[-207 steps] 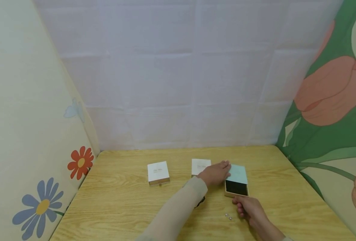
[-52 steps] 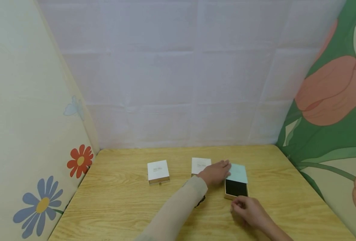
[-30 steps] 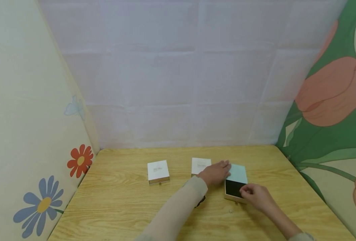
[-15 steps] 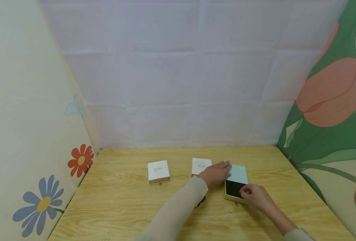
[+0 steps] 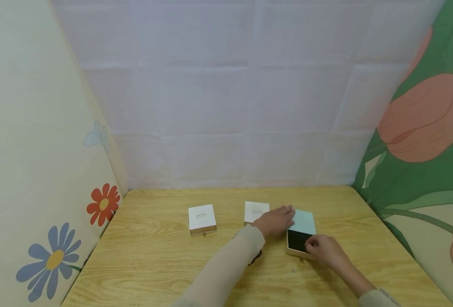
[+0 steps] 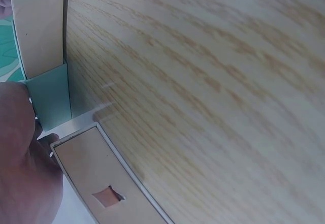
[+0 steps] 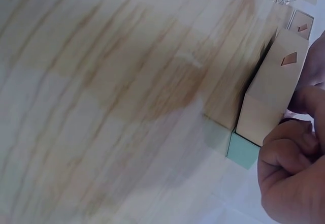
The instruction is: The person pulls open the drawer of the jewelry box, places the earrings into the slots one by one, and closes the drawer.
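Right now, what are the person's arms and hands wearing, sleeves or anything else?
Both arms wear long, pale beige sleeves that end at the wrist. The left hand and right hand are bare, with no gloves or rings that can be made out. A small dark thing shows under the left sleeve near the wrist; what it is cannot be told. Only the right sleeve's cuff is in view.

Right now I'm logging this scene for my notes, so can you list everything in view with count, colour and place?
Open drawer box: one, pale teal sleeve with black-lined tan drawer pulled toward the person, right of centre.
Closed boxes: two, white tops with tan sides, one at left, one at centre behind the left wrist.
Small shiny item: one, on the table near the drawer; too small to identify.
Table: one, light wood.
Backdrops: white cloth behind, flower prints at both sides.
Left hand: rests on the teal sleeve.
Right hand: fingers curled at the drawer's front corner.
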`<state>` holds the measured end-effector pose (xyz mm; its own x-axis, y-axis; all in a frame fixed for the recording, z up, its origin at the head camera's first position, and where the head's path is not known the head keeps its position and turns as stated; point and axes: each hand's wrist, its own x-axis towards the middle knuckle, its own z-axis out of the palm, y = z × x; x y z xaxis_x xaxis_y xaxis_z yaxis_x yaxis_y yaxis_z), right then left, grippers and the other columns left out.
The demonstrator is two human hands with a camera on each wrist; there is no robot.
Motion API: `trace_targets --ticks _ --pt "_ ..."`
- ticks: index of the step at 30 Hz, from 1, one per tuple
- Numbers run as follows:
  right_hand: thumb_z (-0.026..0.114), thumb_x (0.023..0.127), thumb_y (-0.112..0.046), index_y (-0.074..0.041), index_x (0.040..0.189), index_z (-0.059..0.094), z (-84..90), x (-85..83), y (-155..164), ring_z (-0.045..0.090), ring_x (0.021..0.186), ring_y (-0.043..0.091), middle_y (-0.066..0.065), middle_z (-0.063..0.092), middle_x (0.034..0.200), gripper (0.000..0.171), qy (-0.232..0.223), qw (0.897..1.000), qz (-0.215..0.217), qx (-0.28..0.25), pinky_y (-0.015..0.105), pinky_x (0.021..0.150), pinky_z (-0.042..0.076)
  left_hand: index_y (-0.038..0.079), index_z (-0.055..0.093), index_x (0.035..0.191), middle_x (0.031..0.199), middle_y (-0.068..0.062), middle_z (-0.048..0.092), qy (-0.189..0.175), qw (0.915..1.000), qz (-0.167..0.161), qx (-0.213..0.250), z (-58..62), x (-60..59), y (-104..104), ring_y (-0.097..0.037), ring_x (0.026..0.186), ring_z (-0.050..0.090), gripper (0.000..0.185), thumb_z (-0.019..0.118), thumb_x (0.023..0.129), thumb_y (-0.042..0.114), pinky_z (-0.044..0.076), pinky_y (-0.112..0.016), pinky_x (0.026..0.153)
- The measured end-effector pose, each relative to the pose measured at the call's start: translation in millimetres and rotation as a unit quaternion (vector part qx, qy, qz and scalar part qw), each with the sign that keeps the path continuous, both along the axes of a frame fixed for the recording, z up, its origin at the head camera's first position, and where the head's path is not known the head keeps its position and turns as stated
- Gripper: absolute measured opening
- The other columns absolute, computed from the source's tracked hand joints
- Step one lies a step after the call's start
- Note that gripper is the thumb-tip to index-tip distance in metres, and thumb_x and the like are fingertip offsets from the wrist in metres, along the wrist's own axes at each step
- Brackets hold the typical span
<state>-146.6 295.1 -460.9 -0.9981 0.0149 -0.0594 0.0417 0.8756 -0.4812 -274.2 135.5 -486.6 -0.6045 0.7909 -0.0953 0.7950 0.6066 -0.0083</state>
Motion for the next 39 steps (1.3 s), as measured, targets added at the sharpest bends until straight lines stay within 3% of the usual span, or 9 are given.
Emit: trace_targets --ticks 14,23,39 --pt "0.068 0.091 -0.01 -0.004 0.088 0.073 1.8 -0.3 -1.7 0.05 0.062 0.014 -0.001 0.059 0.07 0.008 -0.008 1.0 -0.002 -0.004 0.03 0.054 0.043 0.02 0.018 0.164 0.17 0.005 0.014 0.004 1.0 -0.004 -0.001 -3.0 -2.6 0.6 -0.011 0.155 0.018 0.058 0.023 0.112 0.044 0.017 -0.021 0.124" --pt "0.069 0.092 -0.01 -0.005 0.093 0.069 -4.8 0.7 1.6 0.048 0.058 0.015 0.0 0.053 0.067 0.005 0.02 1.0 -0.013 -0.009 0.029 0.051 0.04 0.02 0.02 0.164 0.17 0.005 0.015 0.004 1.0 -0.006 0.004 -3.5 -3.8 1.1 -0.012 0.154 0.019 0.057 0.023 0.112 0.044 0.018 -0.022 0.124" --pt "0.069 0.092 -0.014 -0.007 0.09 0.072 -0.2 -1.6 -2.3 0.053 0.064 0.014 -0.001 0.065 0.074 0.008 0.017 0.998 -0.007 0.067 0.033 0.055 0.045 0.019 0.022 0.163 0.169 0.004 0.018 0.024 0.9996 -0.012 -0.002 -3.3 -1.5 0.3 -0.013 0.154 0.023 0.057 0.023 0.112 0.044 0.02 -0.022 0.123"
